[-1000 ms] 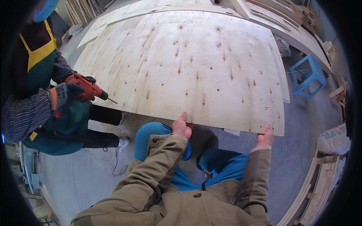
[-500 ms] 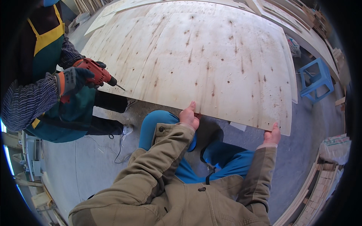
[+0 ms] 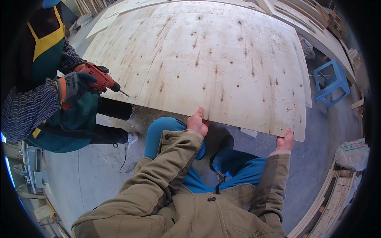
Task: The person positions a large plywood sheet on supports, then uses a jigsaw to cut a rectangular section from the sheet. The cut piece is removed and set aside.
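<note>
A large pale plywood sheet with dark knots and wood dust lies before me. My left hand grips its near edge about the middle, thumb on top and fingers mostly out of sight underneath. Close to the near right corner, my right hand closes on the same edge in a like way. On the left, a co-worker in grey gloves and a green and yellow apron holds a red power drill. Its bit points at the sheet near the left part of the near edge.
A blue plastic stool stands on the floor right of the sheet. Stacked wood strips and a whitish plastic bag are at the lower right. The drill's cord trails on the floor near the co-worker's foot.
The view has shifted very slightly, so everything sits a little further left. Both my hands keep their hold on the plywood sheet, and the drill stays at its near edge.
</note>
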